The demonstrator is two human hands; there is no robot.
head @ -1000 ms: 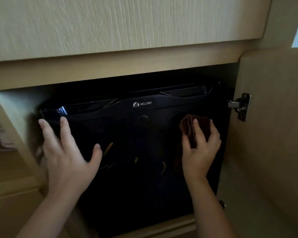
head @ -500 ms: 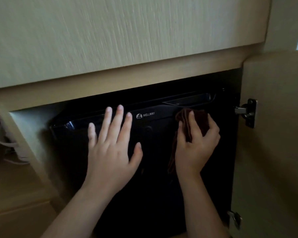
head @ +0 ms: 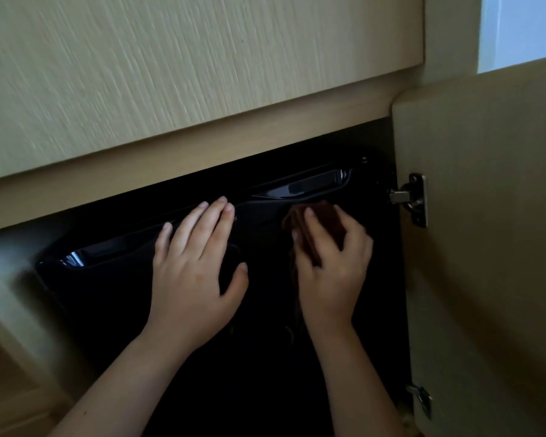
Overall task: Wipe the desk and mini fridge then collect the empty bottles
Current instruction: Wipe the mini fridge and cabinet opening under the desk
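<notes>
1. Head view: a glossy black mini fridge point(head: 123, 279) sits inside a pale wood cabinet recess. Its front fills the dark opening, and its shiny top edge runs slanted just under the recess's upper rail.
2. The left hand point(head: 193, 279) lies flat on the fridge front near the middle of its top edge. Its four fingers point(head: 215, 222) are straight and close together, reaching up to that edge, and the thumb is splayed out to the right.
3. The right hand point(head: 331, 272) is just beside the left, nearer the fridge's upper right corner. Its fingers are curled over a dark brown cloth point(head: 322, 216) and hold it against the fridge front. The hand is slightly blurred, so the thumb's exact grip cannot be told.
4. The cloth is bunched. Its top shows above the fingertips, just below the fridge's top edge, and a fold hangs down along the left side of the palm.
5. A pale wood cabinet door point(head: 486, 247) stands open at the right edge of the recess, carried by a metal upper hinge point(head: 413, 198) and a lower hinge point(head: 421, 398).
6. A broad pale wood-grain panel point(head: 171, 74) spans the space above the recess, and a bright bluish patch point(head: 520, 29) shows in the top right corner.
</notes>
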